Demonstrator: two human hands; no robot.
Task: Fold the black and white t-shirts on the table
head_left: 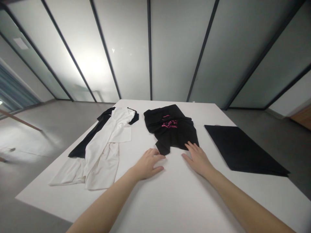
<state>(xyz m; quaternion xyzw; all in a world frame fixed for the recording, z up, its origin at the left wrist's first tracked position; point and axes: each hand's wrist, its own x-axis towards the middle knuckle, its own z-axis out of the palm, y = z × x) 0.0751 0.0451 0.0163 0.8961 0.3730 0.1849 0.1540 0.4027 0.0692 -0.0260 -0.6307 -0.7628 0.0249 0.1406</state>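
Note:
A black T-shirt (179,137) with a pink print lies crumpled and partly folded over itself on the white table. My right hand (196,158) rests at its near right edge, fingers spread and fingertips on the cloth. Just short of the shirt's near left corner is my left hand (149,163), its fingers apart and the tips close to a small flap of the fabric. Whether those left fingertips touch the cloth I cannot tell. Neither hand grips anything.
White garments (104,152) and dark ones lie overlapped along the table's left side. A flat black board or folder (245,149) lies at the right. The white table (155,207) ends before a frosted glass partition (175,48) with dark frames.

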